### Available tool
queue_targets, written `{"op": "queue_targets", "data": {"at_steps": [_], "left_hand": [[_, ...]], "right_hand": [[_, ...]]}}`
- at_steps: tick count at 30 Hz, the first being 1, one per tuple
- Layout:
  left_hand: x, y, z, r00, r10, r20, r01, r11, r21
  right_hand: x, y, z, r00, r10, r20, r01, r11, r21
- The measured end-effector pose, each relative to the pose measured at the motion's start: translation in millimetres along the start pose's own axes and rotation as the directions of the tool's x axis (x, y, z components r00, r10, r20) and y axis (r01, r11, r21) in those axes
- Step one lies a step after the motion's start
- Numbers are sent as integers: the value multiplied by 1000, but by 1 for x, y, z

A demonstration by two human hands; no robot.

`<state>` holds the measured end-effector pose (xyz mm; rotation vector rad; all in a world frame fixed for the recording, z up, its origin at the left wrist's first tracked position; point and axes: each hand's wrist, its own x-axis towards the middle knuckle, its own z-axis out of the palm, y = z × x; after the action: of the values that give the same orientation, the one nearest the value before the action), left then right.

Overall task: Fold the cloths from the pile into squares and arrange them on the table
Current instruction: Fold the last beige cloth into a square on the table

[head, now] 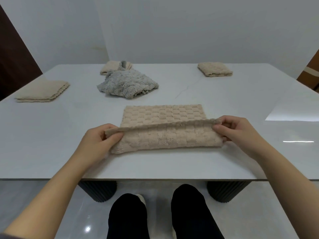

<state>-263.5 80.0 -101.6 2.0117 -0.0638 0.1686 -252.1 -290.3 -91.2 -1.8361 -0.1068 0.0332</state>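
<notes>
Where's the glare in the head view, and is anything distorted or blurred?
Head view: glare patch and streak on the glossy table at right, a bright spot on the floor; side verticals lean, wide-angle; beige cloth, left hand and right hand sharp.

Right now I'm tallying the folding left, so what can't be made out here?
In the head view:
- grey pile: crumpled on itself, so one cloth or several cannot be told.
- far folded cloth: partly covered by the grey pile; its squareness is hidden.
- table: left and right sides cut off by the frame edges.
- left hand and right hand: some fingers hidden behind the beige cloth they pinch.
</notes>
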Motion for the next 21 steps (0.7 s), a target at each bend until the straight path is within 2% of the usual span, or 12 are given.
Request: {"op": "queue_targets", "data": {"at_steps": [3, 10, 16, 21], "left_hand": [[8, 6, 2, 996, -81, -42, 76, 993, -95], [55, 7, 17, 989, -100, -107, 119, 973, 199], [103, 9, 37, 984, -78, -158, 141, 888, 438], [120, -1, 49, 981, -34, -189, 146, 772, 618]], "right_hand": [[8, 0, -2, 999, 46, 20, -46, 999, 7], [51, -3, 11, 987, 61, -146, -81, 988, -132], [90, 5, 21, 959, 30, -283, -144, 909, -391], [103, 16, 24, 939, -50, -341, -127, 870, -477]]}}
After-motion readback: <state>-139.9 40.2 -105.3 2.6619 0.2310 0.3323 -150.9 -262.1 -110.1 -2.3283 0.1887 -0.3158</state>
